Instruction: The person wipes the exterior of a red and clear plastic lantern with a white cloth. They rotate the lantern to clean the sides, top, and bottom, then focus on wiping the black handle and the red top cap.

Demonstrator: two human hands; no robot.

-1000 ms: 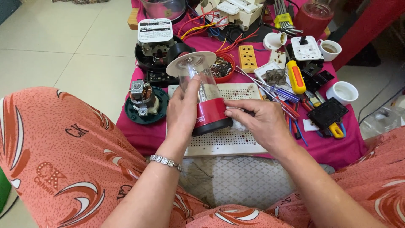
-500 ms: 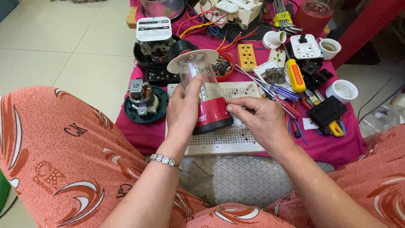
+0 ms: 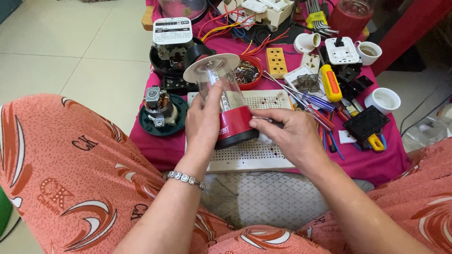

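My left hand [image 3: 203, 123] grips a small blender jar [image 3: 226, 101] with a clear plastic cup and a red base, held tilted over a white perforated board [image 3: 256, 155]. The jar's clear top disc points away from me. My right hand [image 3: 289, 134] rests against the red base from the right, fingers pinched on a thin dark tool whose tip touches the base. A silver bracelet circles my left wrist.
A low table with a pink cloth [image 3: 367, 162] carries a motor on a green base [image 3: 160, 110], a black meter unit [image 3: 172, 44], a red bowl of screws [image 3: 247, 73], a yellow socket [image 3: 276, 61], screwdrivers [image 3: 325, 113], white cups [image 3: 382, 99] and wires. Tiled floor lies left.
The jar has tipped slightly further upright and my right hand has shifted in against the red base. Little else moved.
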